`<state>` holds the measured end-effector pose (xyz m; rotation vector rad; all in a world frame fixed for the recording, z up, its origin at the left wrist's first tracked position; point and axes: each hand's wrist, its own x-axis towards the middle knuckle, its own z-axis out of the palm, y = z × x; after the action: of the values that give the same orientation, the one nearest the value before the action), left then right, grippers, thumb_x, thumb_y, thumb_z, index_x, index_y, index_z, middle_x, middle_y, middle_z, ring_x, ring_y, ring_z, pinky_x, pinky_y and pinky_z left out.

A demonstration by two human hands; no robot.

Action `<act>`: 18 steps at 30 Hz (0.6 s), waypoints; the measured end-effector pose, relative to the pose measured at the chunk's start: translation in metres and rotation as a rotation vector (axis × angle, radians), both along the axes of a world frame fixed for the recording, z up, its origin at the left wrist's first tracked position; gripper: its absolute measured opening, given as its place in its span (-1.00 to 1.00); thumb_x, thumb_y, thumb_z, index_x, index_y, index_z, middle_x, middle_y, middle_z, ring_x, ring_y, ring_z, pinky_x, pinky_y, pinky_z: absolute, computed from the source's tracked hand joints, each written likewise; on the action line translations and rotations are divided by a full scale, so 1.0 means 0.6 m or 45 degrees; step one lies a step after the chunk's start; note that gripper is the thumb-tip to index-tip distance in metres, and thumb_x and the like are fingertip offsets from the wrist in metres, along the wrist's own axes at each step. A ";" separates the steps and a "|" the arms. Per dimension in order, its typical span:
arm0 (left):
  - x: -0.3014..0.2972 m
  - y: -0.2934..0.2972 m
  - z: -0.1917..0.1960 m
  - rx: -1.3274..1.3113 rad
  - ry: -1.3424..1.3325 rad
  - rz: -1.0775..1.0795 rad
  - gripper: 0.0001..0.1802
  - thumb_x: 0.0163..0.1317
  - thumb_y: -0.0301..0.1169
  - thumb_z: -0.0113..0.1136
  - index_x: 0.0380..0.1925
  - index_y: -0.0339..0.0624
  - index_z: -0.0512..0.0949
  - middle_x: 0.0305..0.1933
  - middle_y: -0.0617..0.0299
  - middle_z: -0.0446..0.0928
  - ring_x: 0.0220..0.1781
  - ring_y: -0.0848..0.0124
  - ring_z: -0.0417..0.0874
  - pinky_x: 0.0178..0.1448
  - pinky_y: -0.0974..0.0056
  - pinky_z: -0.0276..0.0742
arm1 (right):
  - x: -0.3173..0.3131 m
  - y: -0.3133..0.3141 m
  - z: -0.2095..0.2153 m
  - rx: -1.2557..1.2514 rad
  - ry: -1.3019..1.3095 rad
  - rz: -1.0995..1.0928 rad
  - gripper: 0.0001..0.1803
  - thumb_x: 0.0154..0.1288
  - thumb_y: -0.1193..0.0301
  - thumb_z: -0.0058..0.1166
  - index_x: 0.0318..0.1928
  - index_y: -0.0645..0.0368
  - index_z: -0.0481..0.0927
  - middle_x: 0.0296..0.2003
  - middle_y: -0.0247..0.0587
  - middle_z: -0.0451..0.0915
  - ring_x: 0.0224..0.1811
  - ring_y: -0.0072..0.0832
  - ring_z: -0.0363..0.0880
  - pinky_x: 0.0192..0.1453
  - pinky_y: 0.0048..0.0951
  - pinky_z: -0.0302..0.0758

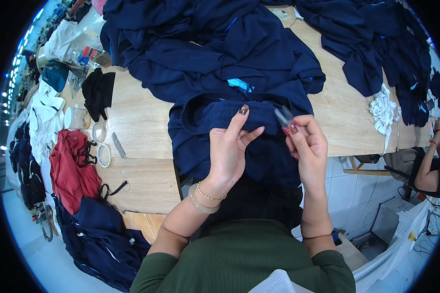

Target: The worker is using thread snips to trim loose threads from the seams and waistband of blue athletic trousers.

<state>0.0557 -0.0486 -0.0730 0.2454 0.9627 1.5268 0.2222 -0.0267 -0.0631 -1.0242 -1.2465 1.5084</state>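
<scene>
Head view: at a wooden worktop [142,127] heaped with dark clothing, we work the waistband of a navy garment [220,122] with a small clipper.

The navy garment hangs over the worktop's near edge, just before us, its gathered waistband turned up. Our left hand [227,151] pinches that band, grip clamped on the cloth with the forefinger laid across the top. Our right hand [308,146] is closed around a small pale thread clipper [282,116], tip near the band. We judge it best to keep the fabric taut and nip only loose threads, clear of the stitching.
</scene>
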 end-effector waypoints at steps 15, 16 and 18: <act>-0.007 -0.001 -0.001 -0.009 -0.071 -0.024 -0.71 0.44 -0.27 0.18 -0.29 -0.29 0.70 -0.23 0.23 0.71 -0.21 0.50 0.71 -0.01 0.30 0.70 | -0.003 0.055 -0.003 0.699 -0.375 -0.189 -0.76 0.33 0.43 0.22 -0.03 0.22 0.63 -0.24 -0.28 0.53 -0.17 -0.49 0.45 -0.05 -0.55 0.40; -0.009 -0.001 0.001 -0.029 -0.076 -0.027 -0.70 0.44 -0.26 0.17 -0.28 -0.28 0.70 -0.22 0.23 0.71 -0.20 0.50 0.71 0.00 0.30 0.69 | 0.001 0.055 -0.001 0.697 -0.372 -0.186 -0.76 0.33 0.43 0.22 -0.03 0.22 0.63 -0.24 -0.28 0.53 -0.17 -0.49 0.45 -0.05 -0.55 0.40; -0.009 -0.001 0.004 -0.050 -0.083 -0.033 -0.69 0.44 -0.25 0.16 -0.28 -0.28 0.70 -0.20 0.23 0.71 -0.18 0.49 0.71 0.02 0.29 0.68 | 0.008 0.052 0.007 0.804 -0.660 -0.206 -0.78 0.19 0.44 0.33 -0.13 0.16 0.71 -0.31 -0.31 0.48 -0.18 -0.40 0.37 -0.08 -0.46 0.36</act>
<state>0.0504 -0.0489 -0.0704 0.1780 0.9335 1.4822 0.2272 0.0044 -0.0588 -1.0688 -1.7945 0.6487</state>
